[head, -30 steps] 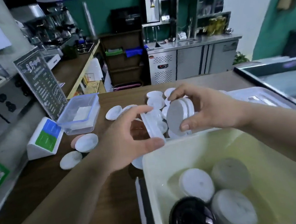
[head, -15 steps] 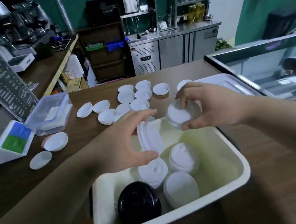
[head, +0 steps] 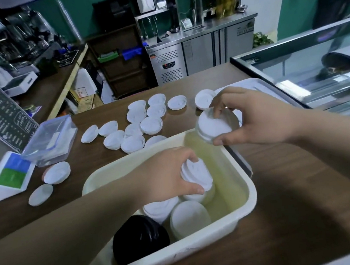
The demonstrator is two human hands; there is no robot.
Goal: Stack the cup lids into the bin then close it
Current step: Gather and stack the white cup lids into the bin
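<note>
Two stacks are gripped: left hand's in the bin, right hand's over its far rim. Lids are scattered beyond; bin's right side is bare.

My left forearm runs in bare from the lower left. My left hand is turned palm-right, fingers over the top and thumb underneath, curled round a small stack of white round plastic cup lids tipped on edge. My right forearm comes in from the right. My right hand is higher and farther out, well apart from the left, fingers arched above and thumb low, pinching a second stack of white plastic lids by its rim.
</note>
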